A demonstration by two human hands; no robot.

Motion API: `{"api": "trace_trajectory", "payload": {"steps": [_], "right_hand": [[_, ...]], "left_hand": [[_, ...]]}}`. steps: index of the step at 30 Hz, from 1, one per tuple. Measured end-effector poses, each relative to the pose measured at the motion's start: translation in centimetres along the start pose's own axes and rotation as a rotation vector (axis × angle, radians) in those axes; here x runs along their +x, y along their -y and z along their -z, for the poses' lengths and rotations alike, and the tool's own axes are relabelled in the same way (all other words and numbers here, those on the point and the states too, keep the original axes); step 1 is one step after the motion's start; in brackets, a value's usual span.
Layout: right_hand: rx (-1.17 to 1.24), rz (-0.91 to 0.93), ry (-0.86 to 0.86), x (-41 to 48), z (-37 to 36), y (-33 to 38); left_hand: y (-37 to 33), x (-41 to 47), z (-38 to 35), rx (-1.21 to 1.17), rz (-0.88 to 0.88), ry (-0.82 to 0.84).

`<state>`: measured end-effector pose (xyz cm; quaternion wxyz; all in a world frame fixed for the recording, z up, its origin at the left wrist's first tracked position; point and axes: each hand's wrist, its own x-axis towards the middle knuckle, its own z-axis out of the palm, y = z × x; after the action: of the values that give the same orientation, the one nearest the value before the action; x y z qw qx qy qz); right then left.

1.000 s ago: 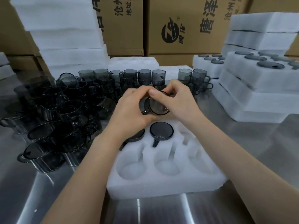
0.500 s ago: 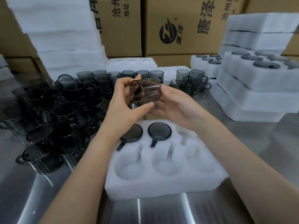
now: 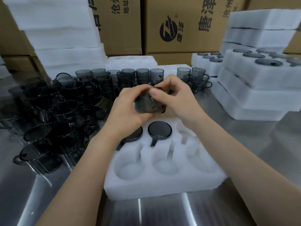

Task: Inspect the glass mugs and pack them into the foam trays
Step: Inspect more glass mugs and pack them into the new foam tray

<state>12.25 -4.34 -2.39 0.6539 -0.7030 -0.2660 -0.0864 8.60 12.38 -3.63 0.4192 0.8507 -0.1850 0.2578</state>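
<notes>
Both hands hold one smoky grey glass mug just above the far edge of a white foam tray. My left hand wraps round its left side and my right hand grips its right side, thumb on top. The mug lies tilted on its side and is blurred. Two mugs sit upside down in the tray's far row: one at the middle, one at the left partly hidden by my left wrist. The three near pockets hold nothing.
Many loose grey mugs crowd the steel table at the left and behind my hands. Packed foam trays are stacked at the right, blank foam at the back left, cardboard boxes behind.
The mug was raised and turned sideways half a second ago; now both hands have lowered it toward the tray and rotated it again.
</notes>
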Motion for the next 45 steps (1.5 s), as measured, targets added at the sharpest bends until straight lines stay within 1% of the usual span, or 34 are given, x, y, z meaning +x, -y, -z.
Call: {"api": "trace_trajectory", "payload": {"steps": [3, 5, 7, 9, 12, 14, 17, 20, 23, 25, 28, 31, 34, 36, 38, 41, 43, 45], "right_hand": [[0.064, -0.077, -0.064, 0.3, 0.2, 0.0], [0.171, -0.161, -0.037, 0.4, 0.5, 0.1], [0.309, -0.207, 0.063, 0.3, 0.7, 0.2], [0.413, -0.213, 0.189, 0.2, 1.1, 0.4], [0.475, -0.203, 0.327, 0.1, 1.4, 0.4], [0.457, -0.192, 0.337, 0.1, 1.4, 0.3], [0.388, -0.196, 0.276, 0.2, 1.3, 0.2], [0.194, -0.173, 0.192, 0.1, 0.7, 0.1], [0.064, -0.076, 0.073, 0.0, 0.1, 0.1], [0.033, -0.019, -0.001, 0.1, 0.0, 0.1], [0.054, -0.001, -0.057, 0.1, 0.1, 0.1], [0.116, -0.047, -0.041, 0.0, 0.3, 0.1], [0.230, -0.105, -0.052, 0.1, 0.5, 0.2], [0.265, -0.121, -0.060, 0.2, 0.6, 0.3], [0.227, -0.182, 0.002, 0.1, 0.6, 0.2], [0.086, -0.246, 0.135, -0.1, 0.5, 0.0], [0.101, -0.241, 0.157, -0.1, 0.4, 0.1], [0.173, -0.248, 0.168, -0.1, 0.4, 0.1]], "left_hand": [[-0.1, 0.0, 0.1, 0.004, -0.015, 0.034], [0.0, 0.1, 0.1, -0.049, 0.013, 0.037], [0.1, 0.1, 0.1, -0.136, 0.053, 0.030], [0.1, 0.1, 0.1, -0.194, 0.067, 0.012], [0.1, 0.1, 0.2, -0.252, 0.109, -0.010], [0.2, 0.1, 0.2, -0.258, 0.132, -0.004], [0.4, 0.0, 0.2, -0.231, 0.141, 0.036], [0.4, 0.0, 0.2, -0.157, 0.132, 0.069], [0.3, 0.2, 0.1, -0.073, 0.105, 0.081], [0.1, 0.1, 0.0, -0.069, 0.100, 0.085], [-0.1, 0.0, 0.1, -0.050, 0.062, 0.084], [-0.2, -0.1, 0.1, -0.047, 0.046, 0.039], [-0.2, 0.0, 0.2, -0.121, 0.071, -0.047], [-0.2, 0.0, 0.2, -0.181, 0.087, -0.098], [-0.2, 0.0, 0.3, -0.211, 0.093, -0.122], [-0.2, -0.1, 0.2, -0.220, 0.081, -0.104], [-0.1, -0.2, 0.2, -0.229, 0.072, -0.095], [-0.1, -0.1, 0.3, -0.201, 0.075, -0.111]]}}
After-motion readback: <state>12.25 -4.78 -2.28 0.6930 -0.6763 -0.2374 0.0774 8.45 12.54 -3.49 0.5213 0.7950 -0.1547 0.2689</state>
